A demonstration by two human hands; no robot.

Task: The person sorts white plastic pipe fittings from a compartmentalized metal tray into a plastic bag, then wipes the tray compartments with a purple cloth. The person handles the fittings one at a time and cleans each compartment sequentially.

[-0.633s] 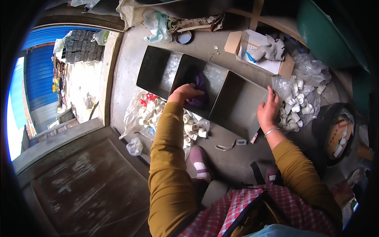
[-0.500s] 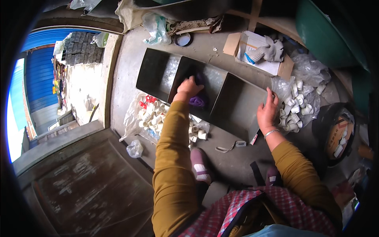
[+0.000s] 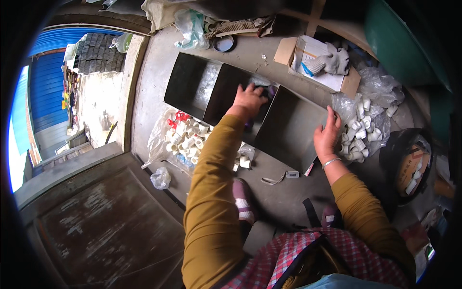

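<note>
A dark metal box (image 3: 292,126) with three open compartments lies aslant on the floor before me. My left hand (image 3: 249,101) reaches into its middle compartment, palm down, with fingers bent over a bunched purple cloth. Little of the purple cloth (image 3: 272,91) shows past the fingers, and the rest is under the hand or in shadow. At the box's right end my right hand (image 3: 328,134) grips the rim, its thumb on the inner side and its fingers outside. Whitish marks show on the floors of the left and middle compartments.
White pipe fittings (image 3: 188,142) lie on plastic at the box's near left, and more fittings (image 3: 358,135) at its right. Beyond stands an open carton (image 3: 313,50) with grey gloves. A black tub (image 3: 409,164) is at the right, and a small tag-like object (image 3: 292,174) lies near my feet.
My left hand has moved right and slightly away within the middle compartment, and the purple cloth now shows by the compartment's right wall. My right hand stays on the rim.
</note>
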